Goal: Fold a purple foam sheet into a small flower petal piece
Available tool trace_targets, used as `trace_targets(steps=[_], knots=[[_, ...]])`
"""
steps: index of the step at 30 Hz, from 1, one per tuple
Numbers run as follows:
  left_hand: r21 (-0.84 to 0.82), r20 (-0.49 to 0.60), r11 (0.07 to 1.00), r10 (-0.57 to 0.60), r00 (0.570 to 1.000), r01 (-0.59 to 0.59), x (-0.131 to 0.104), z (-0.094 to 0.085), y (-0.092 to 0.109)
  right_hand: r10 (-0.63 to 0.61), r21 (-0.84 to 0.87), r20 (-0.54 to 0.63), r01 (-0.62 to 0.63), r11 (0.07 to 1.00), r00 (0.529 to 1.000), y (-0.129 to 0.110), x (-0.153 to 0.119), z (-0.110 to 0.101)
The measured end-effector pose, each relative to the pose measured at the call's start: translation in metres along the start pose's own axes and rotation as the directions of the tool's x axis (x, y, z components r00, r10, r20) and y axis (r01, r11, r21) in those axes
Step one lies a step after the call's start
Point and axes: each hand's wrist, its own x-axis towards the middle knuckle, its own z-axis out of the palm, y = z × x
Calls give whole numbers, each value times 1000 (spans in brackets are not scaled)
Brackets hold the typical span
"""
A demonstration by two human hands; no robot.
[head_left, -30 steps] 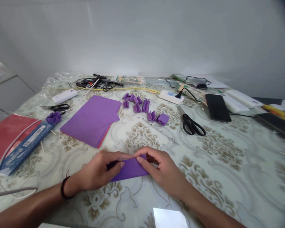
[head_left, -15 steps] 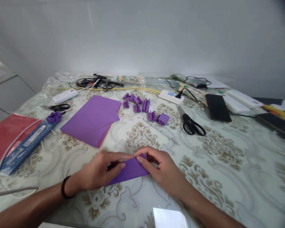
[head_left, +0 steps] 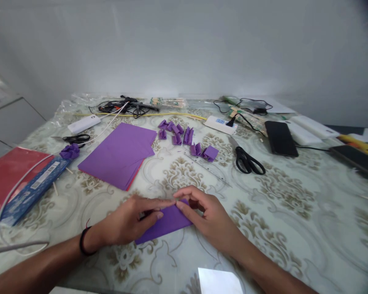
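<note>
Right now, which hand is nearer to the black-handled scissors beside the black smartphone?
Right. The right hand is left of the black-handled scissors, on their near side; the left hand is farther left.

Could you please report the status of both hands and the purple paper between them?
Left hand and right hand both holding purple paper. Paper partly hidden under the hands. Nothing else seen covering it; right-side scissors lie apart, beyond right hand.

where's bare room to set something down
Widest: tablecloth right of the right hand, in front of the scissors near a phone. Smaller: between purple sheets, folded pieces and that hand. Crowded: the back, with cables and power strip.
</note>
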Motion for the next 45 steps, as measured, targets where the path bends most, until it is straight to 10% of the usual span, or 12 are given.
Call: trace_targets(steps=[45], knots=[[16,-121,999,-41,992,44,3,2,-1,-37,35,-65,39,999,997,4,-2,2]])
